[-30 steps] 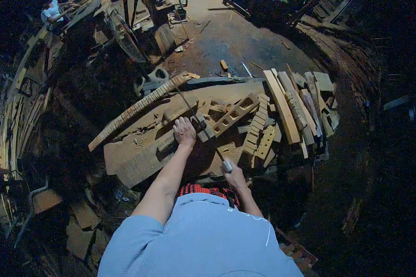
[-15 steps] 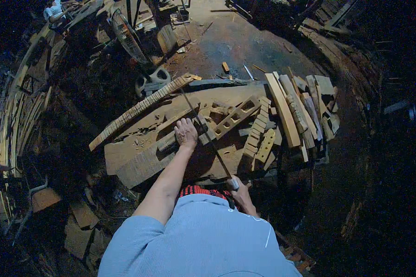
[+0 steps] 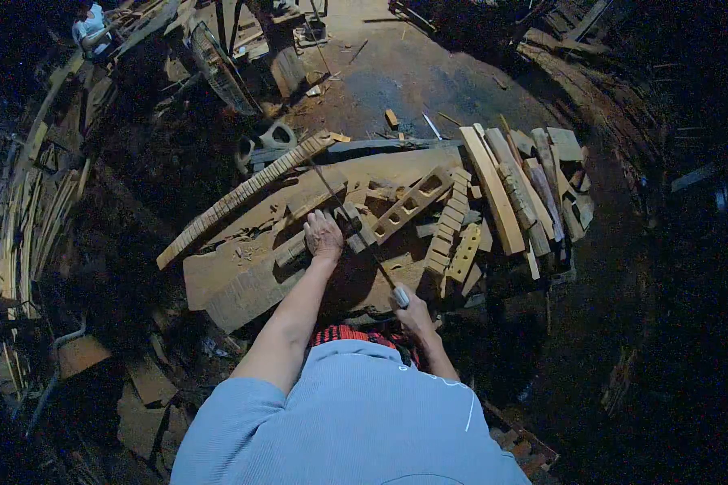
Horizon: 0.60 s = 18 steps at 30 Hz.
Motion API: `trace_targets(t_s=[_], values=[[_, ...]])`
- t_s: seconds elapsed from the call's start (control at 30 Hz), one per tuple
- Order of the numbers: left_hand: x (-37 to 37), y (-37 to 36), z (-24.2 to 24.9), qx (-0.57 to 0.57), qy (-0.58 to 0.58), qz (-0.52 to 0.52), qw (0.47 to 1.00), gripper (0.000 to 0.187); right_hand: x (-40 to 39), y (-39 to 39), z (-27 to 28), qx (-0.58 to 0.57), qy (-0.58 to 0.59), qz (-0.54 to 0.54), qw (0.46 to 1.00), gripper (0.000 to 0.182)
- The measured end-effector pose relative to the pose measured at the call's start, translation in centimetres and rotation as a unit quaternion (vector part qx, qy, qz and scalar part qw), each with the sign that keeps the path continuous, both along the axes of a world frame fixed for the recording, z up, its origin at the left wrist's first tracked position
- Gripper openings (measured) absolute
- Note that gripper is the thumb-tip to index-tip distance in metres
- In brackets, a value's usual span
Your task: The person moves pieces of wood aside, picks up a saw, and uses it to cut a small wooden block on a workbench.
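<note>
From afar, I watch the right hand (image 3: 414,314) gripping a long tool (image 3: 376,257) slanted over the table (image 3: 396,166); the left hand (image 3: 323,234) lies on a wood block (image 3: 289,250) just beside it, its hold hidden from me. Were the block to slip, the tool could jump into those fingers (image 3: 319,218).

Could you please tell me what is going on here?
A person's left hand rests on a piece of wood on a cluttered workbench. The right hand grips the handle of a long, thin tool, which lies slantwise across the work. A block with square holes lies just beyond, with boards to the right.
</note>
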State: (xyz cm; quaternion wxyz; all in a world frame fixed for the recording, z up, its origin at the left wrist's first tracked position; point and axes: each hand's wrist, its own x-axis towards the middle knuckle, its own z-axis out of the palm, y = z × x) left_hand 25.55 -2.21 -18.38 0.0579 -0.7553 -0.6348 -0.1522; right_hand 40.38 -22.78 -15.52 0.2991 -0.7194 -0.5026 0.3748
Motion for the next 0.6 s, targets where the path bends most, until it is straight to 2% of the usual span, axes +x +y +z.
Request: trace_targets(t_s=[0.07,0.13,0.23,0.37,0.43,0.6], values=[[0.0,-0.1,-0.2,0.027,0.002,0.011,1.0,0.017,-0.3,1.4,0.3,0.002,-0.022,0.0,1.0,0.045],[0.3,-0.3,0.8,-0.012,-0.03,0.034,0.999,0.017,-0.5,2.0,0.9,0.021,0.024,0.002,0.999,0.044],[0.0,0.1,0.0,0.027,0.011,0.006,1.0,0.015,-0.8,1.5,2.4,-0.028,0.094,-0.009,0.995,0.051],[0.2,0.1,0.5,0.004,-0.025,0.006,1.0,0.012,-0.6,-0.9,2.0,0.005,0.042,-0.011,0.999,0.051],[0.2,0.2,0.4,-0.008,-0.019,-0.002,1.0,0.01,-0.2,-2.7,2.8,-0.051,0.085,-0.028,0.995,0.044],[0.2,0.1,1.0,-0.029,-0.001,-0.003,1.0,0.01,0.8,-6.0,3.3,-0.066,0.062,-0.016,0.996,0.046]])
